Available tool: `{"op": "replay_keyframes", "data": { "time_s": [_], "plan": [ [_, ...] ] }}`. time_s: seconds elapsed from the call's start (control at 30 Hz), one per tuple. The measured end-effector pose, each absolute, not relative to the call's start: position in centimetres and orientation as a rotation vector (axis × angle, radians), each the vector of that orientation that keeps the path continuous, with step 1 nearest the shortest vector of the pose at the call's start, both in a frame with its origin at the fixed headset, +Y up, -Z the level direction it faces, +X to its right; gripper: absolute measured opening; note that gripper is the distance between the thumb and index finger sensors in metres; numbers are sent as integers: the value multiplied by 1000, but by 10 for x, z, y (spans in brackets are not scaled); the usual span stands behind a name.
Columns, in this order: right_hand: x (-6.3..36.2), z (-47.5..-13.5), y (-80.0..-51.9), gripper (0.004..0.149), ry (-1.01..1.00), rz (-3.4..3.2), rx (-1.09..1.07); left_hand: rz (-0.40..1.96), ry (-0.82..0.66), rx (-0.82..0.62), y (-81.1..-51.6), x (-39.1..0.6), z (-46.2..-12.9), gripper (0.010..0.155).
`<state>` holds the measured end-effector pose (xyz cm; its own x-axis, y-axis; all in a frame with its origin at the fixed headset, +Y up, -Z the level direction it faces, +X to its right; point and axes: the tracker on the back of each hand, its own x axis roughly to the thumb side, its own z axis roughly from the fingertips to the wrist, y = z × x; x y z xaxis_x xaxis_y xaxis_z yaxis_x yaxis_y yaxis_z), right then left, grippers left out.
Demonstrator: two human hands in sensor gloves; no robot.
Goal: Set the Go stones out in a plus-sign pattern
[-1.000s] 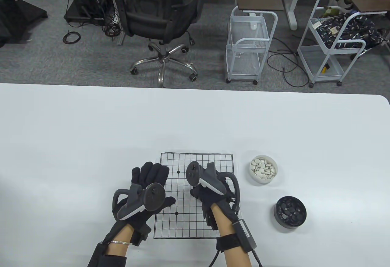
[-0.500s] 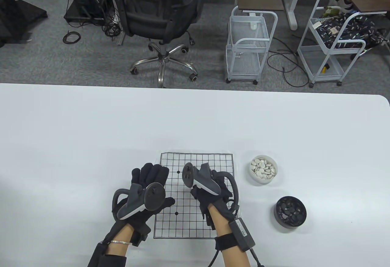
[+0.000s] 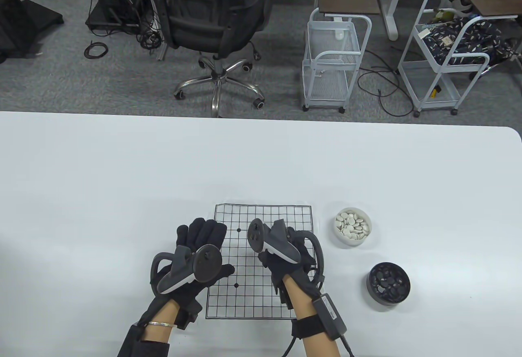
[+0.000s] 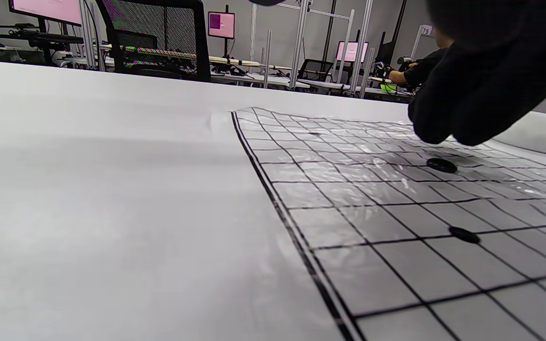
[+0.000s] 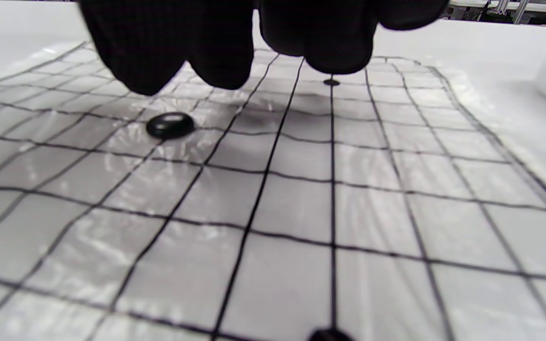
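Over the last half second the right hand [image 3: 285,257] has drifted a little back toward the right edge of the worktop [image 3: 122,169], away from the middle of the grid sheet [image 3: 261,291]. In the right wrist view its fingertips [image 5: 216,47] hang loosely bunched just above the sheet, clear of a single black stone [image 5: 170,125] that lies on a line crossing, and nothing shows between them. I read this as the stone just released, so one point of the plus sign is down and the rest are not yet laid.

The left hand [image 3: 195,259] has not shifted. It rests flat with fingers spread on the sheet's left border, holding nothing, probably to keep the sheet steady.

The sheet lies near the worktop's front edge. To its right stand a white bowl [image 3: 352,243] of white stones and, nearer the front edge, a black bowl [image 3: 389,300] of black stones.

The only legible writing is a "75" sign [image 4: 425,31] in the room behind; stones, bowls and sheet carry none.
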<state>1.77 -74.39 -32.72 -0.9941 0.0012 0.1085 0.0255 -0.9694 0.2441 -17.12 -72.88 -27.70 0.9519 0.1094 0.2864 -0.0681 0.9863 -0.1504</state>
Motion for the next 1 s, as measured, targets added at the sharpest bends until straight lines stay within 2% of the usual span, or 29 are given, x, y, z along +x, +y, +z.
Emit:
{"op": "replay_keyframes", "data": {
  "time_s": [0.23, 0.43, 0.63, 0.83, 1.0],
  "plan": [
    [74, -301, -709, 73, -252, -3083, -86, 87, -308, -135, -729, -170, -277, 92],
    [148, -274, -695, 78, -283, -2939, 278, 72, -311, -133, -730, -168, -276, 92],
    [209, -265, -711, 66, -472, -2824, 600, 69, -310, -133, -731, -167, -276, 91],
    [224, -268, -730, 57, -599, -2710, 678, 69, -305, -138, -731, -168, -276, 91],
    [223, -272, -744, 56, -647, -2672, 674, 67, -302, -140, -731, -168, -276, 91]
  ]
}}
